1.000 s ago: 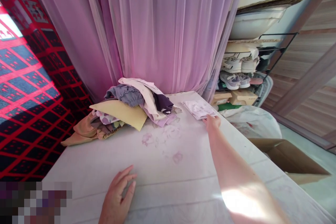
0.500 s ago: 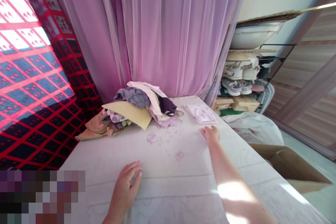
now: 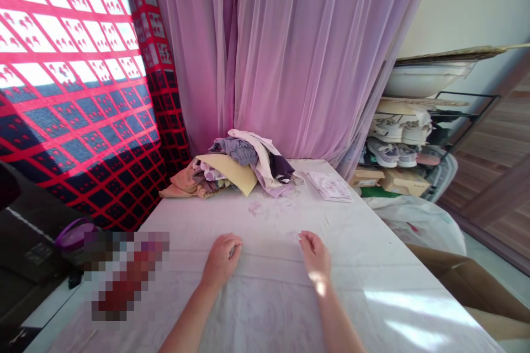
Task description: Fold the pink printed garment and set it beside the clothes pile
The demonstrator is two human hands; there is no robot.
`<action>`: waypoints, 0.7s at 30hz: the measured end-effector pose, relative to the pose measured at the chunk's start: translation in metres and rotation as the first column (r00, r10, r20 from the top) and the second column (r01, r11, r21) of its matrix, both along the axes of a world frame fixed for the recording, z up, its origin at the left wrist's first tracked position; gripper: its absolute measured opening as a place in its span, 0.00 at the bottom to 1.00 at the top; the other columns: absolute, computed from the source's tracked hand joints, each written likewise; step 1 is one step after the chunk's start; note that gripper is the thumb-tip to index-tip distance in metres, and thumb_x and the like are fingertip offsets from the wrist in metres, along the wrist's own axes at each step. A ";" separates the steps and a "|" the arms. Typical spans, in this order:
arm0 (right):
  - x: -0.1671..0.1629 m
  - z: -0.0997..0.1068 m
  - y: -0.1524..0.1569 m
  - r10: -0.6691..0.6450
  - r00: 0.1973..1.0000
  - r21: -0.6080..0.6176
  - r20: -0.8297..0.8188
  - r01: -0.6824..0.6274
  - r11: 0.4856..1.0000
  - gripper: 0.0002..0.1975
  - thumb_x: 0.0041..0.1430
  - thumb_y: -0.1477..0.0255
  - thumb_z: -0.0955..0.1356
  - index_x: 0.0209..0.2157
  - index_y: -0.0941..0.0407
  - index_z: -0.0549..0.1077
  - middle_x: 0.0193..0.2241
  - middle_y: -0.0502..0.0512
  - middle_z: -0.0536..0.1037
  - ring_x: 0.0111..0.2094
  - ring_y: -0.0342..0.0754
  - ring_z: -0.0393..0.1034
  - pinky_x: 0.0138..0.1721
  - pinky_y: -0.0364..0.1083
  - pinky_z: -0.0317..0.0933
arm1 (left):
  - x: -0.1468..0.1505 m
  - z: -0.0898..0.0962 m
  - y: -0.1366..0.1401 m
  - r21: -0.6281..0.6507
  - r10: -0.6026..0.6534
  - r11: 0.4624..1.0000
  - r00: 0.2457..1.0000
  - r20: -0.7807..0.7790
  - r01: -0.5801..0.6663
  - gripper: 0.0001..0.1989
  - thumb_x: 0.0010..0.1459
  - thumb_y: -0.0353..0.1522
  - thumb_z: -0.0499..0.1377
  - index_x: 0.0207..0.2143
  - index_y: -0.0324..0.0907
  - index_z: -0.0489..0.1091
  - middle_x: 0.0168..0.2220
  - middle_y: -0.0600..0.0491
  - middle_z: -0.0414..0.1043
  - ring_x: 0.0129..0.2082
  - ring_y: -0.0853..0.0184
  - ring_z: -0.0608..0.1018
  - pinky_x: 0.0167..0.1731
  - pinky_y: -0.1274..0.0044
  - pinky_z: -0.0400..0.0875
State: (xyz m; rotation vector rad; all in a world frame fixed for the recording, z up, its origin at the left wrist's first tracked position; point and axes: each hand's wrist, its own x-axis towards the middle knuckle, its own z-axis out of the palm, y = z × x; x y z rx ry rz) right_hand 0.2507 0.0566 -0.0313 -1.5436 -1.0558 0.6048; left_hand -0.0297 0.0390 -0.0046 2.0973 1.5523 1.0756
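My left hand [image 3: 223, 259] hovers over or rests on the pale floral cloth of the table [image 3: 273, 309], its fingers loosely bent and the thumb a little apart. Nothing shows in it. To its right, my right hand [image 3: 315, 256] has slightly curled fingers and is also bare. Beyond them lies a heap of crumpled clothes [image 3: 238, 162], with beige, grey, white and dark purple pieces. A folded white cloth with pale purple print [image 3: 329, 186] lies flat near the far right corner. Neither hand touches the clothes or the folded cloth.
Purple curtains [image 3: 310, 55] hang behind the table; a red and black patterned curtain [image 3: 95, 99] is at left. On the right stand a rack with shoes [image 3: 391, 151], a white basin [image 3: 426, 78] and an open cardboard box [image 3: 467, 287]. A blurred-out patch covers the lower left.
My right hand has drawn back from beside the folded cloth toward me. My left hand sits closer to it. The whole view has shifted, so the table appears further right.
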 end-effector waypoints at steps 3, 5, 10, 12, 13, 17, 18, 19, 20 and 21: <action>-0.015 0.001 -0.020 0.089 0.993 -0.018 0.079 -0.088 0.996 0.21 0.49 0.53 0.62 0.33 0.55 0.76 0.31 0.58 0.81 0.32 0.51 0.76 0.35 0.47 0.69 | 0.004 0.003 0.000 -0.020 0.000 1.000 1.000 -0.021 0.000 0.11 0.57 0.30 0.54 0.33 0.44 0.76 0.40 0.49 0.79 0.48 0.59 0.75 0.53 0.63 0.66; -0.019 0.003 -0.029 0.108 0.989 -0.023 0.101 -0.106 0.994 0.21 0.49 0.53 0.62 0.33 0.54 0.76 0.32 0.58 0.81 0.33 0.51 0.76 0.36 0.46 0.69 | 0.004 0.006 0.000 -0.062 -0.004 0.998 0.997 -0.072 0.000 0.11 0.56 0.27 0.53 0.33 0.44 0.76 0.41 0.49 0.79 0.49 0.60 0.75 0.54 0.65 0.65; -0.018 0.004 -0.035 0.149 0.988 -0.037 0.029 -0.147 0.988 0.21 0.47 0.54 0.63 0.32 0.55 0.75 0.33 0.59 0.81 0.35 0.53 0.76 0.38 0.48 0.68 | -0.021 0.017 -0.012 -0.139 0.023 0.989 0.986 -0.165 -0.046 0.12 0.54 0.25 0.53 0.34 0.43 0.75 0.42 0.50 0.78 0.46 0.62 0.76 0.50 0.69 0.67; -0.017 0.004 -0.036 0.162 0.987 -0.045 0.011 -0.161 0.986 0.20 0.46 0.54 0.64 0.32 0.54 0.75 0.33 0.59 0.81 0.36 0.53 0.76 0.39 0.49 0.68 | -0.044 0.022 -0.024 -0.143 0.077 0.984 0.976 -0.202 -0.108 0.13 0.54 0.25 0.52 0.35 0.43 0.75 0.41 0.48 0.78 0.46 0.60 0.75 0.50 0.68 0.66; -0.017 0.004 -0.036 0.164 0.986 -0.050 0.008 -0.164 0.985 0.20 0.46 0.54 0.63 0.33 0.54 0.75 0.34 0.58 0.81 0.36 0.54 0.76 0.39 0.49 0.68 | -0.059 0.025 -0.032 -0.140 0.117 0.979 0.967 -0.225 -0.150 0.13 0.54 0.26 0.52 0.37 0.43 0.75 0.43 0.47 0.77 0.47 0.59 0.75 0.51 0.66 0.65; -0.018 0.007 -0.037 0.167 0.986 -0.067 0.019 -0.166 0.984 0.21 0.45 0.54 0.63 0.33 0.54 0.75 0.34 0.58 0.81 0.37 0.54 0.76 0.41 0.50 0.66 | -0.119 0.037 -0.061 -0.001 0.527 0.790 0.679 -0.511 -0.613 0.19 0.55 0.34 0.56 0.50 0.42 0.69 0.59 0.41 0.63 0.60 0.50 0.62 0.58 0.59 0.53; -0.019 0.008 -0.038 0.165 0.986 -0.068 0.026 -0.163 0.984 0.21 0.45 0.54 0.63 0.33 0.54 0.75 0.33 0.58 0.81 0.37 0.55 0.76 0.41 0.51 0.66 | -0.132 0.039 -0.067 -0.004 0.584 0.709 0.590 -0.557 -0.705 0.23 0.55 0.37 0.57 0.53 0.40 0.67 0.60 0.38 0.61 0.60 0.46 0.61 0.57 0.56 0.54; -0.020 0.010 -0.038 0.162 0.986 -0.069 0.035 -0.159 0.985 0.21 0.45 0.54 0.63 0.33 0.54 0.75 0.33 0.58 0.81 0.36 0.55 0.75 0.40 0.51 0.66 | -0.143 0.041 -0.072 -0.027 0.600 0.656 0.544 -0.587 -0.754 0.25 0.56 0.40 0.56 0.53 0.39 0.66 0.58 0.36 0.63 0.59 0.45 0.63 0.55 0.56 0.56; -0.020 0.011 -0.039 0.158 0.986 -0.070 0.046 -0.155 0.985 0.21 0.44 0.54 0.63 0.32 0.54 0.75 0.33 0.58 0.81 0.36 0.55 0.75 0.40 0.51 0.66 | -0.151 0.043 -0.075 -0.072 0.590 0.628 0.535 -0.604 -0.774 0.26 0.56 0.43 0.55 0.53 0.38 0.66 0.55 0.34 0.66 0.56 0.44 0.66 0.52 0.58 0.60; -0.021 0.013 -0.039 0.155 0.986 -0.073 0.058 -0.150 0.986 0.21 0.44 0.54 0.63 0.32 0.53 0.75 0.32 0.58 0.81 0.35 0.55 0.75 0.39 0.50 0.66 | -0.158 0.044 -0.077 -0.113 0.576 0.612 0.540 -0.614 -0.782 0.27 0.56 0.46 0.55 0.53 0.38 0.66 0.52 0.34 0.68 0.54 0.45 0.69 0.50 0.59 0.62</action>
